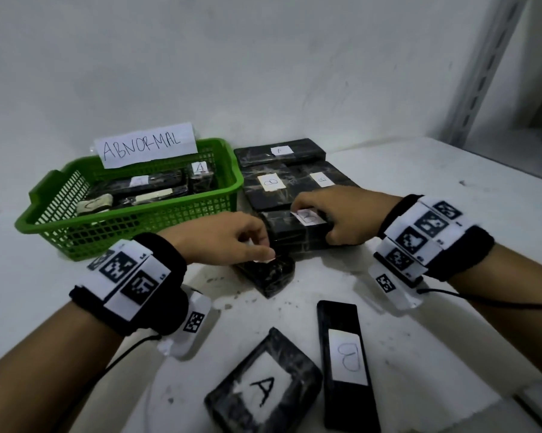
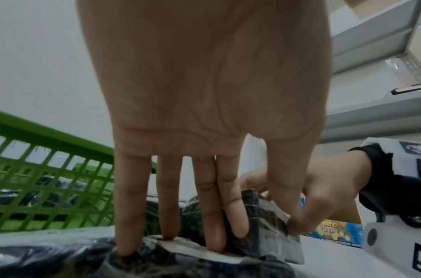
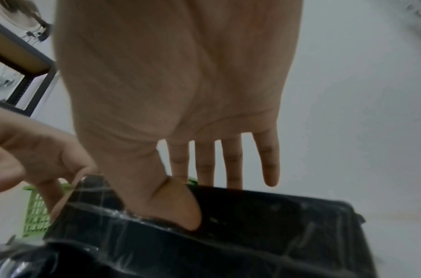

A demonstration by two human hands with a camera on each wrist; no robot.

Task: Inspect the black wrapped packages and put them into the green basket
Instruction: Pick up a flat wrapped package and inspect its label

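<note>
One B-labelled package [image 1: 294, 239] in right hand [image 1: 338, 214], ABNORMAL sign [image 1: 146, 145] — head view only.

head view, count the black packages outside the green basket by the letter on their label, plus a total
A label: 1, near square package
B label: 3, near long package, gripped package in the right hand, middle-left package
label unclear or covered: 3, back package, middle-right package, small package under the left hand
total: 7 seen; any hidden beneath cannot be told
</note>
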